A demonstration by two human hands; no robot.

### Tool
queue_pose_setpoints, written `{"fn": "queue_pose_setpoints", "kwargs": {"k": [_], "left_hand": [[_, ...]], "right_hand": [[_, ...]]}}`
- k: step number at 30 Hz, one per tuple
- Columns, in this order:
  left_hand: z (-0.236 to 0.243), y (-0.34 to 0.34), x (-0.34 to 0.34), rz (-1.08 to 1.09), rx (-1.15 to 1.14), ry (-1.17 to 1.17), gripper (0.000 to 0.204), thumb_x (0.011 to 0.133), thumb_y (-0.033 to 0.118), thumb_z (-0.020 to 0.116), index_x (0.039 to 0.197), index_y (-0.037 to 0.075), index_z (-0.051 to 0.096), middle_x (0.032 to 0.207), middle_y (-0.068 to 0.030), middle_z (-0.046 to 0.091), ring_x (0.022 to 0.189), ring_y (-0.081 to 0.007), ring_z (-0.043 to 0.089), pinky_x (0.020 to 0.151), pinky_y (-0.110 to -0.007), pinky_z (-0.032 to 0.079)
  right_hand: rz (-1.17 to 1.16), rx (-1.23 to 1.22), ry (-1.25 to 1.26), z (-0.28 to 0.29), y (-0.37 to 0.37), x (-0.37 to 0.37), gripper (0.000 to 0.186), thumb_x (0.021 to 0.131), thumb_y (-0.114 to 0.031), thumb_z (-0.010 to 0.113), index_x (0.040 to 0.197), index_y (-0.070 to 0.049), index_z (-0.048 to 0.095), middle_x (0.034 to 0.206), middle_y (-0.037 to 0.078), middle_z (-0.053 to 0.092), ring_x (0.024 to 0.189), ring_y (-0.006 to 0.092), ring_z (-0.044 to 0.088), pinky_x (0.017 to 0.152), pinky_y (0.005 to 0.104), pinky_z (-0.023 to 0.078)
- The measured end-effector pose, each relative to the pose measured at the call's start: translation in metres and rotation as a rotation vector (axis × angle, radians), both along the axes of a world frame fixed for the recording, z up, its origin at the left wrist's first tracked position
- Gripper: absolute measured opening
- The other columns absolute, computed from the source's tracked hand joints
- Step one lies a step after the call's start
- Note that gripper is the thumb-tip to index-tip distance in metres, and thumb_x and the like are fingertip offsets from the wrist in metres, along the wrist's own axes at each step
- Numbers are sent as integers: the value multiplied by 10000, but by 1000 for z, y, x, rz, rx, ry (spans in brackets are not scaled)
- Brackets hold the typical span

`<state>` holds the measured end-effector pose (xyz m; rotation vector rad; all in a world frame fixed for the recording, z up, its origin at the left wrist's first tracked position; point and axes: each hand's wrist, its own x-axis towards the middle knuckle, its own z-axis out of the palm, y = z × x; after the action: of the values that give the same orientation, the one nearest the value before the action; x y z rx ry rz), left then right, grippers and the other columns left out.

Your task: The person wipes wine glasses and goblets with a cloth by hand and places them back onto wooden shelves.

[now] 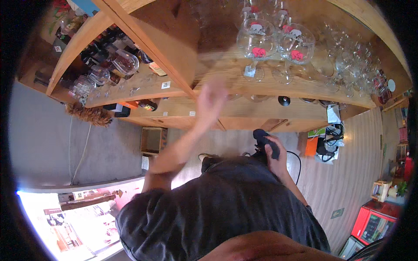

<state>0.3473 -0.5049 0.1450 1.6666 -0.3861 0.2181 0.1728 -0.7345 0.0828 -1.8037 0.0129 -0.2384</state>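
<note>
My left hand [212, 99] is raised at the front edge of the wooden shelf [244, 98], near an upright divider. Motion smears its fingers, so I cannot tell whether they are apart or closed. Low in front of my body, my right hand [278, 157] is wrapped round a black handheld device [266, 142] with a rounded head and a grip; its exact kind is unclear. Beyond my left hand, to its right, stand stemmed glasses [257, 41] with red and white prints, one carrying a small tag on its foot.
More clear glasses [352, 65] crowd the shelf's right end. Bottles and a tilted wine glass [125, 63] fill the left bay. A thin black cable [300, 167] curves beside my right forearm. A wooden crate [153, 139] and bags [328, 143] stand on the floor.
</note>
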Motion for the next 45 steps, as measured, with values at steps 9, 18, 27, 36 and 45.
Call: {"fn": "queue_pose_setpoints", "kwargs": {"k": [9,18,27,36,45], "left_hand": [[-62,-25,298,550,105,69,429,934,259,532,1274,-2,509,1211,-169,598,1093,-302,572,925,-384,458],[-46,-16,291,573,419,-131,398,976,335,506,1191,4,559,1141,-135,620,958,-268,620,839,-365,505],[32,1,54,158,108,-10,214,1042,198,404,1069,17,515,748,-47,576,703,-134,589,662,-278,485],[36,1,-110,-168,-132,323,249,1052,259,384,1081,35,489,693,-20,522,639,-115,545,627,-271,475],[23,10,-160,-58,375,76,130,960,41,471,957,-4,592,761,-66,625,675,-161,602,668,-341,498]], "right_hand": [[-35,118,-12,-8,-30,-13,215,911,-79,587,1106,8,607,1134,179,613,1050,309,597,935,366,448],[-167,126,61,-23,-47,-22,215,900,-49,572,1104,2,613,1109,179,622,1052,298,598,947,356,440],[-8,185,-83,2,-25,4,267,930,-97,552,1173,2,598,1191,164,615,1090,263,590,972,360,432],[191,432,-396,97,37,45,642,946,-221,572,1461,10,267,1356,174,471,1205,236,503,986,369,417],[155,-196,-834,126,77,51,746,773,-304,753,1414,-99,429,1454,273,318,1281,440,400,1052,503,340]]}}
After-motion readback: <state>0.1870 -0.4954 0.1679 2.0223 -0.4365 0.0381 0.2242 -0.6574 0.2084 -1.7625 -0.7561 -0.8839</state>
